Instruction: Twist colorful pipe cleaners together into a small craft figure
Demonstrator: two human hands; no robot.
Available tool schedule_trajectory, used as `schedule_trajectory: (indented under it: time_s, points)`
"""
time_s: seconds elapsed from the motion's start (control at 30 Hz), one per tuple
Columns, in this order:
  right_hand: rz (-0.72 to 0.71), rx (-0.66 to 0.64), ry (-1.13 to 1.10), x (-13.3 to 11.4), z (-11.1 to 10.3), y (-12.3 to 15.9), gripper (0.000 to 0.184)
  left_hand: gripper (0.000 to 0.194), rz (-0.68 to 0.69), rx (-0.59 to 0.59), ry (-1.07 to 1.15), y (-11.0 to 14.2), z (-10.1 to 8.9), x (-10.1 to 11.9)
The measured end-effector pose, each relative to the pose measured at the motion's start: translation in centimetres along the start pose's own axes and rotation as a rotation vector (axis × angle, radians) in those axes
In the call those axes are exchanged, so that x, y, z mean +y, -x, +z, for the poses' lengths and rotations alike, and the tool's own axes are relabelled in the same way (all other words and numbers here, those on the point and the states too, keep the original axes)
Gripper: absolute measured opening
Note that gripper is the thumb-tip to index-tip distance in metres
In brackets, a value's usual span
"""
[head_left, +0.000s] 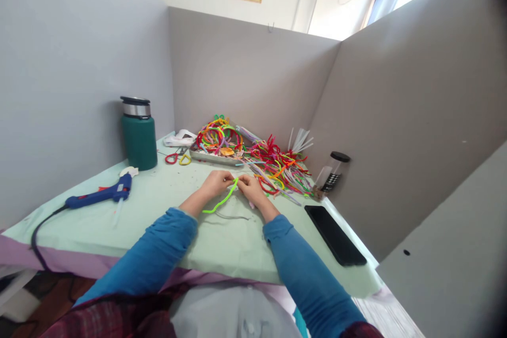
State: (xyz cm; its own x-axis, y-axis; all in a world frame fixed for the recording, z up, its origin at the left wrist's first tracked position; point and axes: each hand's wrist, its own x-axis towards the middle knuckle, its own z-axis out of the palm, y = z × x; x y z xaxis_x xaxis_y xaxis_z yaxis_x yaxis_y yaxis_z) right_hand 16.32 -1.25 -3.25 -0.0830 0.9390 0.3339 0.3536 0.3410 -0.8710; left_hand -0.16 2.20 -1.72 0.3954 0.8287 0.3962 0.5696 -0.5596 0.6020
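A neon green pipe cleaner (222, 203) is pinched near its upper end between the fingertips of both hands, above the middle of the table. My left hand (214, 185) is closed on it from the left, and my right hand (254, 190) grips it from the right. The rest of its length hangs down in a bend toward the lower left. Just below lies a thin grey strand (233, 217) on the green table cover. A small pinkish piece (252, 205) shows beneath my right hand. The exact finger contact is too small to make out.
Behind my hands, a metal tray (214, 157) holds colourful pipe cleaners, with a loose pile (281, 163) beside it. A blue glue gun (101, 194) and green bottle (139, 137) stand left. A phone (335, 235) and clear bottle (331, 174) are right. Grey partitions (253, 74) enclose the table.
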Motion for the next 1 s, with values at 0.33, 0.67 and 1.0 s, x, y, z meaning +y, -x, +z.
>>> schedule_trajectory:
  time_s: [0.33,0.67,1.0]
  points:
    - [0.004,-0.003,-0.007,-0.1,0.0,0.0,0.022,0.029,-0.023,0.004,-0.002,0.1,-0.1,-0.1]
    - [-0.005,-0.010,0.008,-0.2,0.0,0.0,0.019,0.025,-0.019,0.000,0.003,0.1,-0.2,0.0]
    - [-0.010,-0.008,0.003,0.0,-0.1,0.0,0.020,0.029,-0.039,-0.033,-0.013,0.1,-0.5,0.5]
